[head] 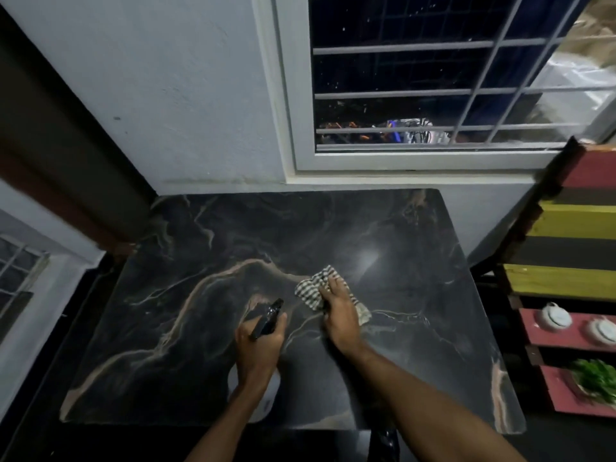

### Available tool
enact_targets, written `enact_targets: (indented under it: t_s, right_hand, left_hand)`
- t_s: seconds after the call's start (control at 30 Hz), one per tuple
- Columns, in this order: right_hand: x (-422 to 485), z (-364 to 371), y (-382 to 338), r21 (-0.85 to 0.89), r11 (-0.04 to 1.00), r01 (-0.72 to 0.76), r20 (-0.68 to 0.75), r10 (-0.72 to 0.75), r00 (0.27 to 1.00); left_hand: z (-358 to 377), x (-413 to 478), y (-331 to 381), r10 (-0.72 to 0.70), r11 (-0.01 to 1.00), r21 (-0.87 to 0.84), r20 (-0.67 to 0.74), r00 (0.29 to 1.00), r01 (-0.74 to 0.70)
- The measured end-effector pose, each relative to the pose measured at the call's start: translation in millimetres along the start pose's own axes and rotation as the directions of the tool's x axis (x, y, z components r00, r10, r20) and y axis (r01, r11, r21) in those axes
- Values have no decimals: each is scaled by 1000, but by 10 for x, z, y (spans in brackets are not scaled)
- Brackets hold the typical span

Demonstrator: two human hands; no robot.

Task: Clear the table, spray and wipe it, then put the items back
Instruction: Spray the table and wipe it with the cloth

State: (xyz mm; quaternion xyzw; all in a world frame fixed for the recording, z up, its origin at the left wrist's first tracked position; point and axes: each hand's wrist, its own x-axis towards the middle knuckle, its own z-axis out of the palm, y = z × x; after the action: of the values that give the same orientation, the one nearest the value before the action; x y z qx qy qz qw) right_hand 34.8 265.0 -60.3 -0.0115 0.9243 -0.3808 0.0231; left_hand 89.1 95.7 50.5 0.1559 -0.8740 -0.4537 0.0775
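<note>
where the dark marbled bench point(186, 295) fills the middle of the view, both hands work over its near half. the left hand point(260, 345) has its grip closed around a black spray bottle point(268, 320), fingers wrapped about the neck, with the nozzle pointing toward the far side; the bottle's body is mostly hidden under the palm and wrist, and only a pale blurred shape shows below the hand, so its contents cannot be made out. the right hand point(340, 315) lies flat with fingers spread, pressing down on a checked cloth point(311, 286) against the bench just right of centre; its grip is not curled around the cloth, and part of the cloth is covered by the palm, with crumpled edges showing on the far left and near right of the hand. a bright glare sits on the bench surface just beyond the cloth.

at the right edge, a slatted wooden shelf point(573, 211) painted red, yellow and dark is cut off by the frame; two white pieces of crockery point(555, 316) stand on one red board, too blurred to name exactly, and a green plant point(596, 378) sits on a nearer board, partly cut off. a barred window point(416, 91) on the far wall shows only darkness and unclear coloured shapes. a dark object at the near edge between the forearms is indistinct.
</note>
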Motion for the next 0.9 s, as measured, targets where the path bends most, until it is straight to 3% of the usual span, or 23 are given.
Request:
enact_targets:
  t_s: [0.1, 0.2, 0.27, 0.3, 0.37, 0.43, 0.47, 0.5, 0.53, 0.6, 0.77, 0.9]
  right_hand:
    - [213, -177, 214, -26, 993, 118, -8, -118, 993]
    - [509, -485, 609, -33, 992, -118, -188, 110, 976]
    - [583, -463, 562, 36, 986, -164, -189, 167, 968]
    - [584, -370, 403, 76, 991, -114, -155, 125, 980]
    - [536, -181, 150, 189, 973, 131, 12, -135, 991]
    - [709, -92, 161, 152, 901, 406, 209, -431, 878]
    - [915, -101, 283, 119, 904, 410, 221, -426, 877]
    - [1108, -206, 387, 151, 934, 324, 184, -349, 919]
    - [1319, -312, 521, 133, 963, 234, 63, -244, 968]
    - [1541, -471, 742, 43, 985, 166, -74, -163, 984]
    - [1390, -917, 1020, 69, 954, 292, 131, -299, 945]
    - [2093, -1659, 1687, -15, 1000, 9, -90, -10, 996]
  left_hand:
    - [217, 72, 255, -52, 999, -18, -30, 998, 51]
    - [428, 188, 418, -122, 992, -20, -56, 991, 122]
    - [552, 250, 482, -156, 988, -12, -86, 984, 156]
    - [602, 281, 530, -115, 993, 13, -113, 987, 117]
    - [676, 359, 541, -66, 996, 54, -159, 985, 75]
    - [741, 477, 513, -86, 993, 68, -173, 981, 99]
    - [773, 539, 498, -67, 993, 88, -174, 982, 83]
    - [821, 585, 484, -48, 992, 104, -173, 984, 67]
    - [868, 616, 496, -44, 993, 99, -151, 988, 59]
    - [953, 669, 664, -67, 996, 43, -125, 990, 73]
    - [1383, 904, 979, 5, 1000, -4, -73, 997, -5]
    - [1789, 1097, 1061, 72, 997, -33, -35, 997, -73]
